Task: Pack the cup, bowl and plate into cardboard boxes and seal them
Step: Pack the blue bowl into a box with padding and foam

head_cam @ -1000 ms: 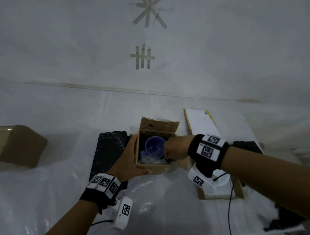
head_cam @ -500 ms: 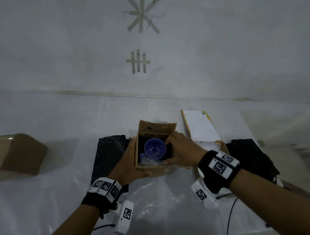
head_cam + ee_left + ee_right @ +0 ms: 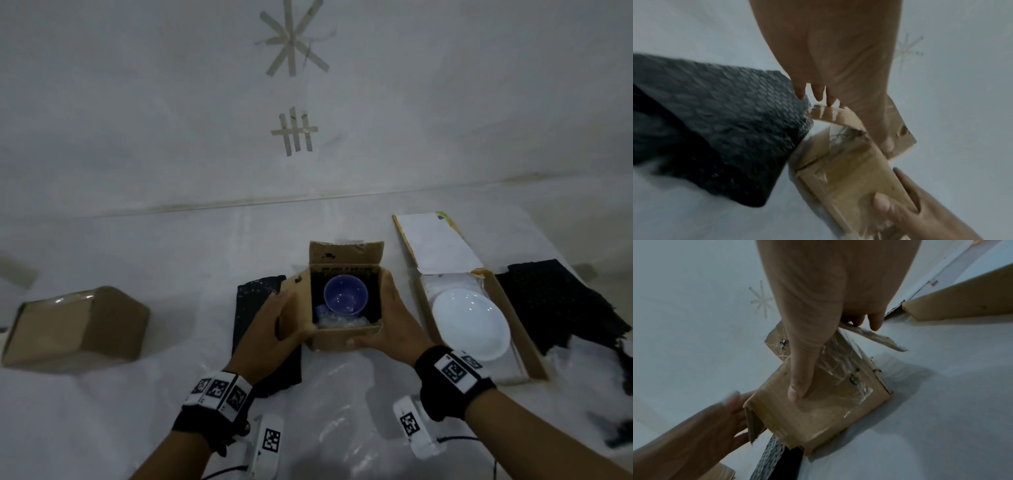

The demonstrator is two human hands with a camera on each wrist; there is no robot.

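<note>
A small open cardboard box [image 3: 346,337] stands in the middle of the white sheet, with a blue bowl [image 3: 346,296] inside on clear wrap. My left hand [image 3: 274,329] lies flat against the box's left flap, its thumb on the front face. My right hand [image 3: 394,318] presses flat on the right flap, thumb also on the front. The wrist views show the same box [image 3: 849,178] [image 3: 813,410] between both palms. To the right, a white plate [image 3: 471,323] lies in a flat open box [image 3: 513,329].
A closed taped box [image 3: 75,329] sits at the far left. Black bubble wrap [image 3: 253,301] lies under my left hand, and another piece [image 3: 555,301] lies right of the plate box. The flat box's lid [image 3: 438,243] stands open behind it. Clear plastic [image 3: 342,394] lies in front.
My right hand has come out of the small box and now lies flat on its right side. The left hand stays on the left side. The plate has come into view.
</note>
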